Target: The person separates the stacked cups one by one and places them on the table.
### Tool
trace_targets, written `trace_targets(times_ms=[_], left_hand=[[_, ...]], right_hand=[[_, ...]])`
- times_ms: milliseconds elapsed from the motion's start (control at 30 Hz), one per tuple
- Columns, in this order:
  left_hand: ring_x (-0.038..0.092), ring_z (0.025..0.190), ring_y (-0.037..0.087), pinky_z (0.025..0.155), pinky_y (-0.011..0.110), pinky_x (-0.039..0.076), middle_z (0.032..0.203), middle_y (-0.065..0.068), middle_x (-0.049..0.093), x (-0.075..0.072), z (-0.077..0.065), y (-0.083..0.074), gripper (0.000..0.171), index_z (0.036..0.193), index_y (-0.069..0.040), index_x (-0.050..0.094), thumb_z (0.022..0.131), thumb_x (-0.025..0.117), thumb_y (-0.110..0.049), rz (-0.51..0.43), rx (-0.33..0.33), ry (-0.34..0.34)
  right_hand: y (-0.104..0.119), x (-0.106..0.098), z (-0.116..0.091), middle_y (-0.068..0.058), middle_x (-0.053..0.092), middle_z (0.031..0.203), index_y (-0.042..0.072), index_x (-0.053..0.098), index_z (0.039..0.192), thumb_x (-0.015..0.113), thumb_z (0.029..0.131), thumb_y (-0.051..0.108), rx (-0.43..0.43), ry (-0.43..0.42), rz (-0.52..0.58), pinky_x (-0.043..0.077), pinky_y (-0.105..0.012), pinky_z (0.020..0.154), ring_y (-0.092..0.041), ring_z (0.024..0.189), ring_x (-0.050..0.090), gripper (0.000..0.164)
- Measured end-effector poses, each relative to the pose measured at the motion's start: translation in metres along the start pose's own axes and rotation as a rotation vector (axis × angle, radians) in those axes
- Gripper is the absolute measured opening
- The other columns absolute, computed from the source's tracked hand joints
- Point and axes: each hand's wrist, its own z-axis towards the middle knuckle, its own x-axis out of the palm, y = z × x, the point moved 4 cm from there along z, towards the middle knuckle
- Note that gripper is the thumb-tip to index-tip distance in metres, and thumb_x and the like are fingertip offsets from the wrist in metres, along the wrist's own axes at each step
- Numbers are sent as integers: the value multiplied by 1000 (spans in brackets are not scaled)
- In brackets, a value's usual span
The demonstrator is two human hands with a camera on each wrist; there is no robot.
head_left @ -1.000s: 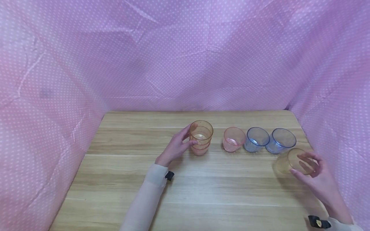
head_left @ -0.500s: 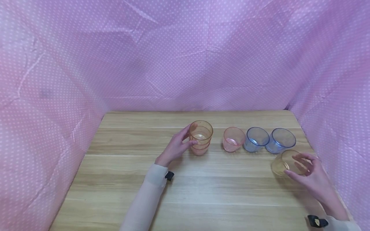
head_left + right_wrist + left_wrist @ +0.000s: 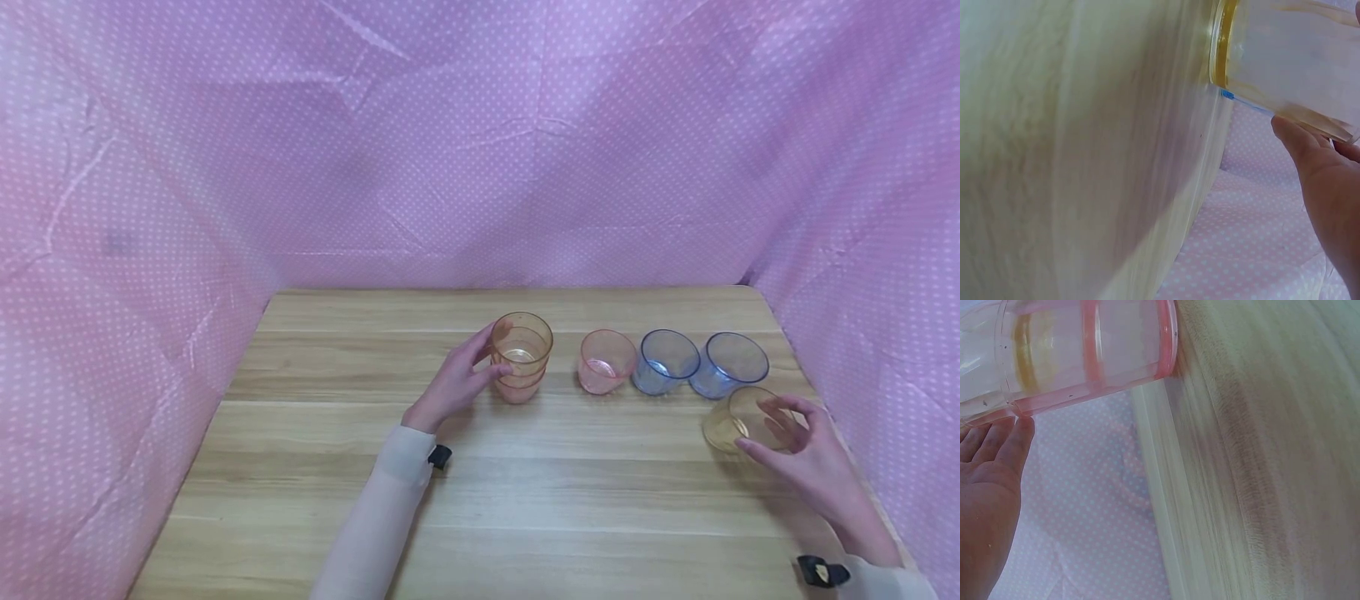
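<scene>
My left hand [image 3: 456, 382] grips a stack of clear tumblers [image 3: 520, 387] from its left side, thumb in front and fingers behind. A yellow-rimmed tumbler sits on top of the stack, with pink below it. In the left wrist view the stack's pink base [image 3: 1168, 337] meets the tabletop. Over at the right, my right hand [image 3: 817, 467] holds a single yellow tumbler [image 3: 722, 427] between thumb and fingers, in front of the farther right blue tumbler. Its yellow base [image 3: 1225, 44] is at the table surface in the right wrist view; whether it touches, I cannot tell.
Between the hands stand a pink tumbler [image 3: 600, 379], a blue tumbler [image 3: 660, 379] and another blue tumbler [image 3: 716, 379] in a row. The wooden table [image 3: 525, 500] is backed by pink dotted cloth [image 3: 480, 167], which also hangs at both sides.
My right hand has shifted a little left with the yellow tumbler, mostly in the first half second. My left hand and the stack have stayed in place.
</scene>
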Motion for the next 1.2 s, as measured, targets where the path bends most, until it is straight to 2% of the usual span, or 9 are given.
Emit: trace_targets(times_ms=[167, 267, 433, 800, 933, 1000, 1100, 1133, 1200], left_hand=[[49, 142, 30, 119, 33, 40, 162, 9, 42, 0, 0, -1, 75, 161, -11, 36, 96, 71, -19, -4, 22, -1], [49, 142, 30, 119, 32, 40, 162, 10, 42, 0, 0, 0, 75, 161, -10, 36, 96, 71, -18, -8, 26, 0], [49, 142, 30, 118, 30, 41, 162, 8, 42, 1, 0, 0, 73, 161, -10, 37, 96, 71, -17, -15, 10, -2], [50, 141, 30, 118, 28, 41, 161, 9, 44, 1, 0, 0, 73, 160, -8, 38, 95, 72, -11, -18, 23, -12], [50, 142, 30, 118, 29, 41, 161, 8, 43, 1, 0, 0, 73, 160, -9, 38, 95, 72, -11, -16, 23, -11], [50, 142, 31, 118, 30, 41, 161, 8, 43, 1, -1, 0, 74, 160, -9, 37, 95, 72, -11, -15, 24, -10], [49, 142, 31, 118, 31, 41, 162, 9, 42, 1, -1, 1, 74, 161, -9, 37, 95, 72, -11, -17, 27, -10], [49, 142, 31, 118, 32, 41, 162, 9, 42, 2, -1, 1, 75, 161, -9, 37, 95, 72, -10, -17, 27, -9], [49, 142, 31, 118, 31, 40, 162, 9, 42, 2, -1, 1, 74, 161, -9, 37, 95, 72, -11, -19, 24, -9]], right_hand=[[-1, 0, 1, 9, 52, 136, 16, 45, 135, 76, 85, -17, 16, 0, -31, 54, -12, 91, 12, 122, 50, 67], [-2, 1, 1, 12, 51, 136, 19, 42, 137, 76, 86, -14, 25, -3, -88, 53, -11, 91, 11, 124, 48, 69], [-4, 1, 2, 15, 50, 136, 23, 39, 139, 76, 88, -12, 29, -15, -163, 52, -9, 90, 11, 125, 47, 72], [-8, 0, 2, 15, 53, 132, 23, 40, 138, 74, 86, -16, 18, -55, -89, 55, -9, 85, 17, 117, 50, 74], [-9, 0, 1, 14, 48, 140, 18, 32, 150, 75, 89, -10, 35, -41, -188, 52, -7, 88, 13, 125, 46, 79], [-9, 0, -1, 5, 44, 153, 17, 23, 160, 75, 92, -4, 51, -27, -262, 48, -5, 93, 11, 131, 41, 88], [-8, -1, -3, -7, 27, 168, 19, 10, 166, 72, 96, 2, 56, -11, -331, 38, -1, 100, 8, 138, 32, 96], [-7, -2, -4, -7, 20, 171, 21, 8, 167, 71, 98, 2, 48, -9, -337, 34, 1, 101, 7, 139, 30, 95], [-4, -2, -5, -4, 17, 172, 21, 9, 167, 67, 99, 1, 13, -24, -328, 29, 1, 106, 7, 141, 27, 91]])
